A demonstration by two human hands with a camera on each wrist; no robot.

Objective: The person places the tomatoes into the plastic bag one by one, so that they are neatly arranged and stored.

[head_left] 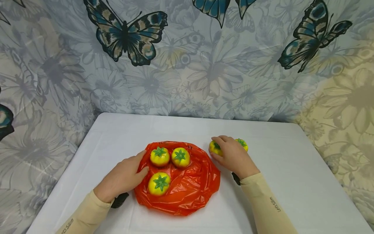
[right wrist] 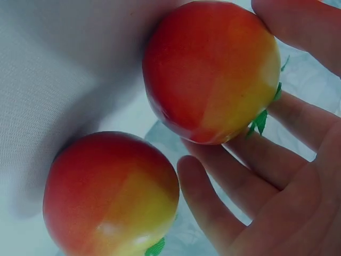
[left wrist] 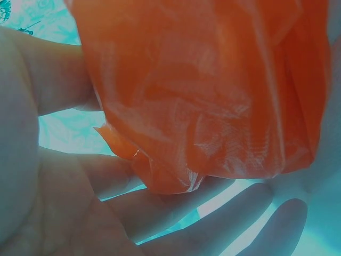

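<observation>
A crinkled red plastic bag [head_left: 193, 185] lies on the table with three yellow-and-red tomatoes on it: one at the back left [head_left: 159, 156], one at the back right [head_left: 180, 158] and one nearer [head_left: 159, 184]. Each has a green star-shaped top. My left hand [head_left: 124, 177] rests against the bag's left edge, fingers spread; the left wrist view shows the red plastic [left wrist: 202, 96] between thumb and fingers. Right of the bag, my right hand [head_left: 233, 157] holds a tomato [right wrist: 210, 72] between thumb and fingers. Another tomato [right wrist: 112, 194] sits beside it, partly hidden by the hand in the head view.
A white cloth covers the table [head_left: 280, 156], whose far edge meets a wall hanging [head_left: 187, 84] printed with flowers and butterflies. Beige sleeves [head_left: 264, 198] cover both forearms.
</observation>
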